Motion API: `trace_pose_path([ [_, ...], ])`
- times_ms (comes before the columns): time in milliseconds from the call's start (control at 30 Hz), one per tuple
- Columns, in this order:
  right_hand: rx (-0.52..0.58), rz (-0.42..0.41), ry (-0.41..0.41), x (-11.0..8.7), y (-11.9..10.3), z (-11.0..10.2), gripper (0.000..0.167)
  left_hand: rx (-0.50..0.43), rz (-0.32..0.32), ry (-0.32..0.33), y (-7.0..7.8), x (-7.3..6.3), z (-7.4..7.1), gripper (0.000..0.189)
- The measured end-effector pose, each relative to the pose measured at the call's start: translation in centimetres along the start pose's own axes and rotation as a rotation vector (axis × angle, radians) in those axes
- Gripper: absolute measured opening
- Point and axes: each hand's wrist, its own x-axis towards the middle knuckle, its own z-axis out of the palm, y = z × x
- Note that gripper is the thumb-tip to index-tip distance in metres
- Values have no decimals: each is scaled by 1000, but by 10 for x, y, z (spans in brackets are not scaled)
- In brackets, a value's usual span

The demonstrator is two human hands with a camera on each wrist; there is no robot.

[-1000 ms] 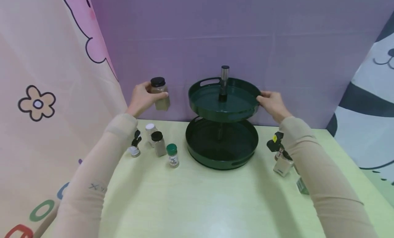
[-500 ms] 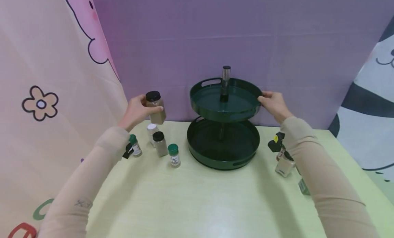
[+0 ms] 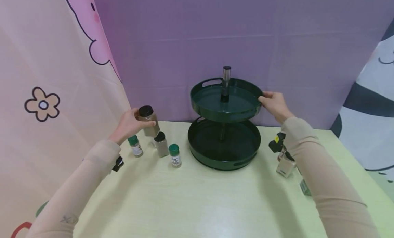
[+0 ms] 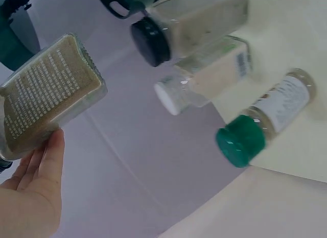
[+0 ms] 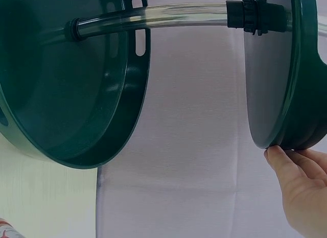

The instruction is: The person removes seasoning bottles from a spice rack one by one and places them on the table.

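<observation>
My left hand (image 3: 127, 125) grips a square clear spice jar (image 3: 151, 127) of brown powder with a black lid, above the table's back left. In the left wrist view, the jar's back (image 4: 48, 87) carries small white print. My right hand (image 3: 276, 106) pinches the right rim of the upper tier (image 3: 212, 112) of a dark green two-tier round tray. Its lower tier (image 3: 221, 164) stands on the table. Below and beside the held jar stand a black-lidded jar (image 3: 161, 148), a white-capped jar (image 4: 217, 69) partly hidden in the head view, and two green-capped jars (image 3: 175, 159).
A clear post (image 3: 226, 77) rises through both tiers. Under my right forearm, more containers are partly hidden, among them a beige jar (image 3: 286, 166) and a green-and-white box (image 3: 304, 187). A purple cloth (image 3: 197, 36) hangs behind the table.
My left hand has moved down and left with the spice jar, coming close to the standing jars. My right hand keeps its place on the upper tier's rim.
</observation>
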Motion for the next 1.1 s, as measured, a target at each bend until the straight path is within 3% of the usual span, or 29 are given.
trace_pose_path([
  [267, 0, 13, -9, -1, -2, 0, 50, -5, -3, -41, -18, -12, 2, 64],
  [633, -4, 19, -9, -2, -3, -1, 50, 72, -27, -66, -39, -24, 12, 69],
  [900, 0, 16, -4, -2, -3, -1, 50, 140, -8, -83, -56, -31, 21, 71],
  [1100, 2, 16, -4, -1, -3, -1, 50, 102, -30, -111, -64, -36, 30, 73],
])
